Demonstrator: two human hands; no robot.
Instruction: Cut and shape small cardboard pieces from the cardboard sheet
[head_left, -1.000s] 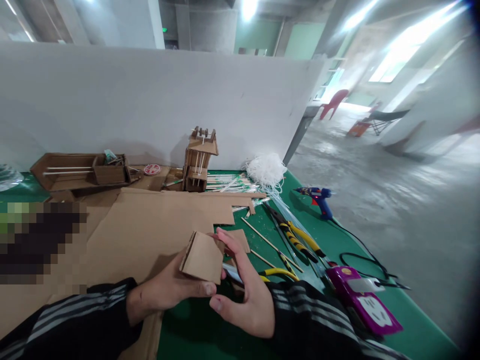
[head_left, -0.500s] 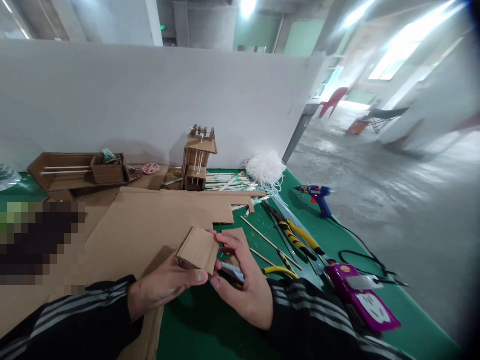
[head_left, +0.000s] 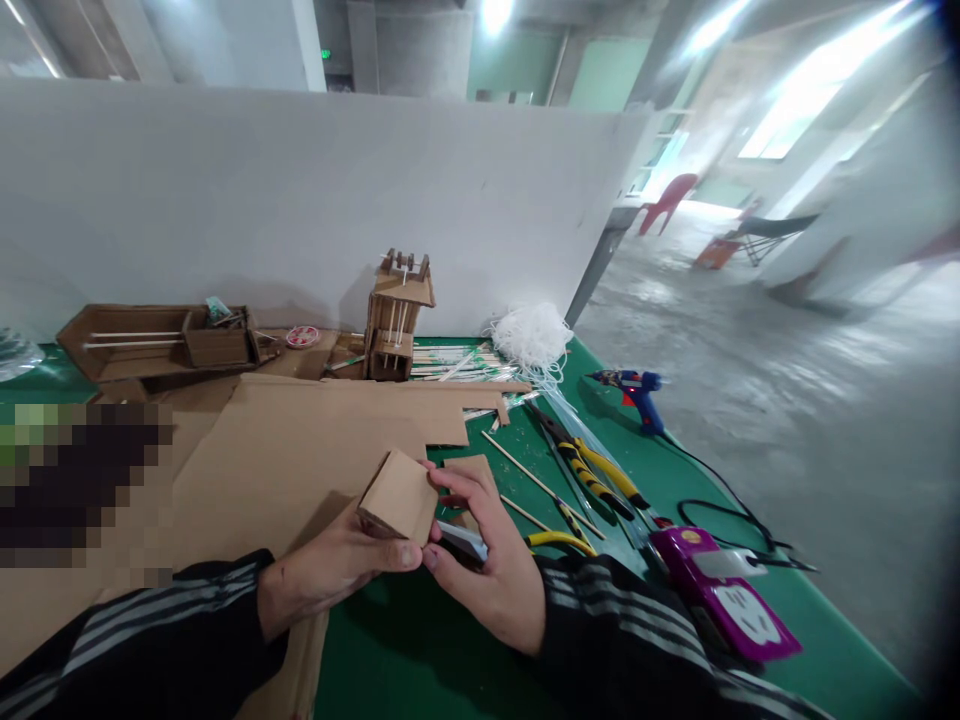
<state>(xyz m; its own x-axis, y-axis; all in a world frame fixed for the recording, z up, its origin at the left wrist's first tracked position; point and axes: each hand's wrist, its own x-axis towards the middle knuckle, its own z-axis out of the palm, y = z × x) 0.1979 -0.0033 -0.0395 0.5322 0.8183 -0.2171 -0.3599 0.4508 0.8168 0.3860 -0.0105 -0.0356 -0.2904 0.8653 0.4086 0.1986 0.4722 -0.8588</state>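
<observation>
A small cardboard box [head_left: 400, 494] is held up in front of me, its flat top face toward the camera. My left hand [head_left: 341, 560] grips it from the left and below, the thumb along its lower edge. My right hand [head_left: 487, 560] pinches its right side with fingertips and thumb; the box hides part of these fingers. Under the right palm shows a pale grey-blue blade-like piece [head_left: 463, 540], whose kind I cannot make out. Just behind the right hand lies a small cardboard piece [head_left: 474, 472] on the green table. A large cardboard sheet [head_left: 300, 450] spreads under and beyond my left hand.
Yellow-black pliers [head_left: 585, 470], wooden sticks [head_left: 525, 475] and a purple power strip [head_left: 720, 590] lie to the right. A blue glue gun [head_left: 636, 395] stands near the table's right edge. Farther back are a cardboard tower [head_left: 397, 315], white string [head_left: 531, 338] and an open cardboard box [head_left: 142, 340].
Both hands keep hold of the small box. It has tilted slightly and shifted a very little to the right; all else looks the same.
</observation>
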